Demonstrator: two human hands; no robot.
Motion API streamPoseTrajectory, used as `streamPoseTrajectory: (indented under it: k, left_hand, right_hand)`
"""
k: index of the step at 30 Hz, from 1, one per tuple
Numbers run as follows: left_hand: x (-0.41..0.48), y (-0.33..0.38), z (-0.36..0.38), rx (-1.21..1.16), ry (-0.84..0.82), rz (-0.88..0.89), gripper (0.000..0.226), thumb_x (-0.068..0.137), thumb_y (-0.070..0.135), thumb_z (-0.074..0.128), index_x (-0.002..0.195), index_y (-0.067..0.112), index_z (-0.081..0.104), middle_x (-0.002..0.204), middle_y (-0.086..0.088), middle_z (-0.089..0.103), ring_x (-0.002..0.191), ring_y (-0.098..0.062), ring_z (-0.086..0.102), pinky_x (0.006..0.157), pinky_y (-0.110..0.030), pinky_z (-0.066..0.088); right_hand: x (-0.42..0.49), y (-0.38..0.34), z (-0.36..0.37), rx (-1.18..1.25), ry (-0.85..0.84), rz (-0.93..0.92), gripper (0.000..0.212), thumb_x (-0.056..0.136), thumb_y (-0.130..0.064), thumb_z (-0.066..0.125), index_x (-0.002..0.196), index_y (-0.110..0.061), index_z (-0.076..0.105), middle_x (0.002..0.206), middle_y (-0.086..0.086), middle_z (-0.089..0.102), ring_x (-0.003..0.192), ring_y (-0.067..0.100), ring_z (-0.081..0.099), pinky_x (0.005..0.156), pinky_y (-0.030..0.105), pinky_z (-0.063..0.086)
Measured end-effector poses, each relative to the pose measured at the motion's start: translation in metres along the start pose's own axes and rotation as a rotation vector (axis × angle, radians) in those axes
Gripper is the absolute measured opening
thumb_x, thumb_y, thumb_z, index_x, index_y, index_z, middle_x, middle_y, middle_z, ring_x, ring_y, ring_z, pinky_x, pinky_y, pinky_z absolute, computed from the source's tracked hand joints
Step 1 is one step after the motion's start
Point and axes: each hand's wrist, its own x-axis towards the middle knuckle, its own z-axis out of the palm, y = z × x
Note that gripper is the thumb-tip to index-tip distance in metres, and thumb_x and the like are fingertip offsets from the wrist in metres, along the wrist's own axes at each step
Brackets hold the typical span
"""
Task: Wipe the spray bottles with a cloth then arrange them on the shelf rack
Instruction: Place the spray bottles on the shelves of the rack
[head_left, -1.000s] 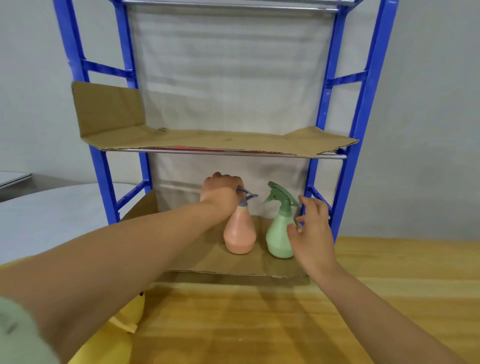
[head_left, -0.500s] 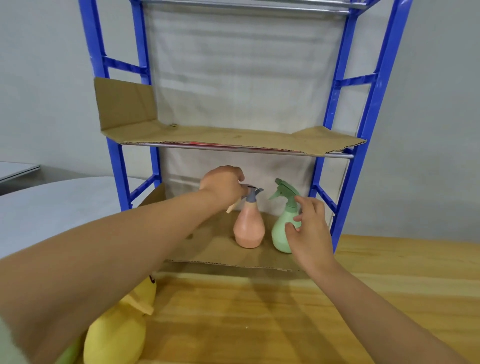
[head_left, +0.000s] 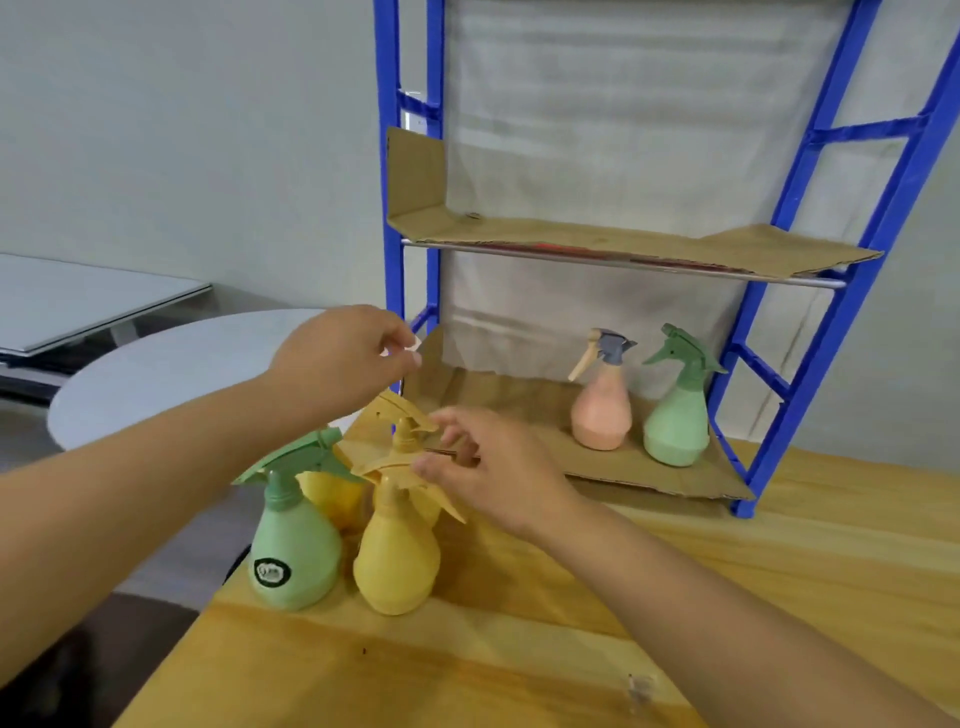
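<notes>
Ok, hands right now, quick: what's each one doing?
Left hand: pinches a small white scrap.
Right hand: fingers at the front yellow spray bottle, by its head; grip cannot be told.
</notes>
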Motion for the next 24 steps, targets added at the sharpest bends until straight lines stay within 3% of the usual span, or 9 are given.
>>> streamPoseTrajectory:
  k: [2, 4, 6, 10, 13, 19, 24]
  left_hand:
    - [-0.008, -0.018, -0.006, 0.002, 0.004, -0.039, 0.023, 0.087, 0.035, 0.058, 0.105, 0.023, 0.067, 0.098, 0.007, 0.062, 0.09, -0.012, 0.054, 0.074, -0.026, 0.038]
    - [-0.014, -0.032, -0.011, -0.009, 0.006, -0.061, 0.023, 0.088, 0.033, 0.057, 0.107, 0.023, 0.066, 0.098, 0.008, 0.062, 0.09, -0.011, 0.053, 0.075, -0.025, 0.036]
    - [-0.017, -0.043, -0.015, -0.039, 0.019, -0.06, 0.022, 0.088, 0.03, 0.057, 0.106, 0.024, 0.067, 0.102, 0.007, 0.064, 0.091, -0.011, 0.054, 0.075, -0.025, 0.036]
    - [-0.018, -0.058, -0.021, -0.098, 0.035, -0.036, 0.019, 0.088, 0.028, 0.057, 0.104, 0.024, 0.067, 0.101, 0.006, 0.065, 0.09, -0.011, 0.054, 0.075, -0.025, 0.036]
    - [-0.017, -0.065, -0.02, -0.13, 0.043, -0.025, 0.018, 0.088, 0.028, 0.058, 0.103, 0.024, 0.067, 0.099, 0.007, 0.065, 0.09, -0.01, 0.054, 0.076, -0.024, 0.037]
    - [-0.017, -0.076, -0.006, -0.184, 0.03, -0.012, 0.013, 0.087, 0.026, 0.059, 0.096, 0.027, 0.068, 0.086, 0.018, 0.06, 0.08, 0.003, 0.052, 0.068, -0.011, 0.035]
    - [-0.014, -0.084, 0.0, -0.176, 0.011, -0.006, 0.013, 0.087, 0.027, 0.058, 0.096, 0.028, 0.068, 0.085, 0.018, 0.059, 0.08, 0.004, 0.051, 0.068, -0.01, 0.036]
  right_hand:
    - [0.002, -0.008, 0.013, -0.185, -0.044, -0.012, 0.048, 0.075, -0.061, 0.059, 0.113, -0.032, 0.058, 0.102, -0.01, 0.064, 0.09, 0.013, 0.058, 0.075, 0.032, 0.047]
    - [0.004, -0.014, 0.017, -0.271, -0.005, -0.033, 0.031, 0.077, -0.054, 0.059, 0.089, -0.025, 0.063, 0.088, -0.005, 0.066, 0.085, 0.017, 0.059, 0.067, 0.032, 0.045]
    - [0.009, -0.017, 0.009, -0.213, 0.05, 0.013, 0.024, 0.079, -0.042, 0.061, 0.075, -0.018, 0.062, 0.075, -0.002, 0.065, 0.075, 0.018, 0.058, 0.062, 0.035, 0.046]
    - [0.028, -0.018, -0.025, -0.16, 0.226, 0.165, 0.018, 0.074, -0.031, 0.061, 0.068, -0.014, 0.061, 0.063, 0.002, 0.061, 0.064, 0.018, 0.057, 0.056, 0.037, 0.046]
    - [0.049, -0.008, -0.04, -0.239, 0.307, 0.231, 0.018, 0.075, -0.027, 0.062, 0.067, -0.011, 0.06, 0.065, 0.007, 0.06, 0.066, 0.022, 0.057, 0.049, 0.031, 0.036]
    - [0.094, 0.033, -0.038, -0.459, 0.514, 0.216, 0.026, 0.085, -0.035, 0.056, 0.083, -0.009, 0.056, 0.079, 0.012, 0.065, 0.078, 0.035, 0.059, 0.061, 0.036, 0.044]
    - [0.121, 0.062, -0.023, -0.569, 0.511, 0.249, 0.026, 0.088, -0.033, 0.055, 0.088, -0.007, 0.054, 0.084, 0.017, 0.066, 0.083, 0.037, 0.062, 0.059, 0.034, 0.035]
